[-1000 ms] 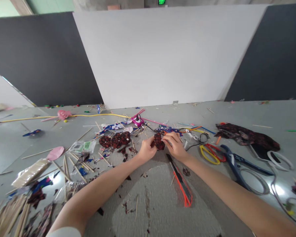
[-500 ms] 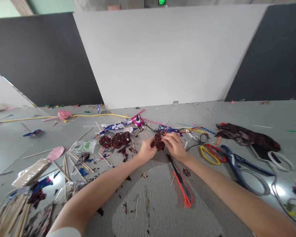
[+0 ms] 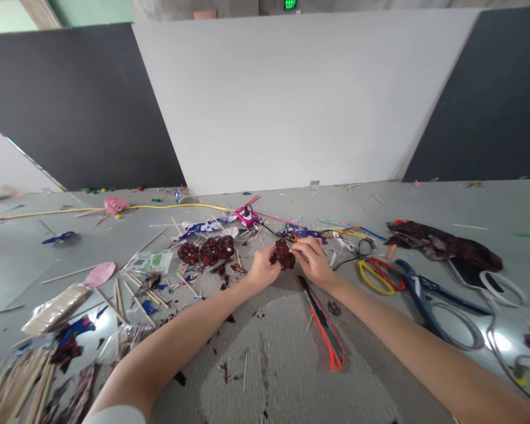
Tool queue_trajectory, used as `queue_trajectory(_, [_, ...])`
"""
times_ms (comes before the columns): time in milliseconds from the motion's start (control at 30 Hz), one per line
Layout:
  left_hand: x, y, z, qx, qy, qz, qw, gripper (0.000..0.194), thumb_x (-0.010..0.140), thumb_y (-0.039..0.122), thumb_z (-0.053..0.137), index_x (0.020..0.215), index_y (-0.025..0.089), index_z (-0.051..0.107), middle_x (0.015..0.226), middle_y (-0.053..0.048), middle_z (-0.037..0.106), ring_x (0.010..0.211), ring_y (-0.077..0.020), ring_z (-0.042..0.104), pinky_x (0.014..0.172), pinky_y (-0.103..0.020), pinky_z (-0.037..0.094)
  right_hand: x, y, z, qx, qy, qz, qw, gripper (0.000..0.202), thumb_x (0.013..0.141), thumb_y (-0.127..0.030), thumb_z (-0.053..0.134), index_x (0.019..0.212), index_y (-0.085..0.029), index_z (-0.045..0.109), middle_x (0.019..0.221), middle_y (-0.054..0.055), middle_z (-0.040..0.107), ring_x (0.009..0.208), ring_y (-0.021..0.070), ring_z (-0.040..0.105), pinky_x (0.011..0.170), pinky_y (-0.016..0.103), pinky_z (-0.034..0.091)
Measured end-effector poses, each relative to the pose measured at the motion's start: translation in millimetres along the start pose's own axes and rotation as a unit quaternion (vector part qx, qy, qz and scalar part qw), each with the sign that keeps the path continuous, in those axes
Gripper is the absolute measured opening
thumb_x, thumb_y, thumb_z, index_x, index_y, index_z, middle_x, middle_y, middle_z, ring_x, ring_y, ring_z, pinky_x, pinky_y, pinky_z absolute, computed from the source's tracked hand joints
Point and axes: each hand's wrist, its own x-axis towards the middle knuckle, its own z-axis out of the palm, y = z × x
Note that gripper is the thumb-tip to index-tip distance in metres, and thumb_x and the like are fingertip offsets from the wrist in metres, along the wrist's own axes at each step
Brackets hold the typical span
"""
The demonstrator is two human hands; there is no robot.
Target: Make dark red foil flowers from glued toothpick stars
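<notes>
A small dark red and black patterned fabric piece point(image 3: 284, 255) is held up between my hands, just above the floor. My left hand point(image 3: 264, 270) pinches its left edge. On the other side, the fingers of my right hand point(image 3: 311, 261) are closed at its right edge. Similar dark red rounded pieces point(image 3: 209, 251) lie in a row to the left. A red and black utility knife point(image 3: 324, 327) rests on the floor below my right hand.
Wooden sticks point(image 3: 35, 383), scraps and plastic bags point(image 3: 55, 309) are scattered at left. A magenta power socket point(image 3: 246, 217) sits behind my hands. At right lie yellow-and-red-handled scissors point(image 3: 375, 284), a large blue-handled cutter point(image 3: 419, 300) and dark cloth point(image 3: 446, 244). Panels stand behind.
The fabric piece has turned slightly between my fingers and shifted a little to the left. Both hands stay in almost the same place.
</notes>
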Motion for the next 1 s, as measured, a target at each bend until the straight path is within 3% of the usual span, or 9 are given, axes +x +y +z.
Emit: queue_trajectory(1000, [0.6, 5.7, -2.6, 0.033, 0.005, 0.014, 0.999, 0.006, 0.077, 0.016, 0.056, 0.077, 0.015, 0.062, 0.066, 0.001, 0.059, 0.063, -0.0113, 0.048, 0.061, -0.022, 0.034, -1.8, 0.5, 2.3, 0.024, -0.045, 0.022, 0.998, 0.018, 0.11, -0.028, 0.045, 0.12, -0.028, 0.059, 0.111, 0.009, 0.066, 0.11, 0.0269, 0.062, 0.097, 0.046, 0.045])
